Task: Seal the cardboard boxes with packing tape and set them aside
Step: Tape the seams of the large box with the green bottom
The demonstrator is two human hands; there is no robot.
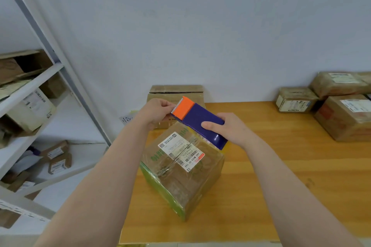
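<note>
Wooden table (281, 166), box (180, 178) under dispenser (198, 119), right hand (228, 129) gripping, left hand (157, 112) seemingly pinching

Right hand (230, 128) grips tape dispenser (198, 120) above taped box (180, 168); left hand (158, 112) pinches its toothed end.

I'm seeing the tape dispenser (197, 118) covering part of the rear box (176, 92), label print (180, 151) blurring unreadably, right-hand boxes (349, 116) running off-frame.

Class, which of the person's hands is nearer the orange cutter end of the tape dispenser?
Left. The left hand pinches at the orange cutter end; the right hand grips the blue body farther back.
</note>
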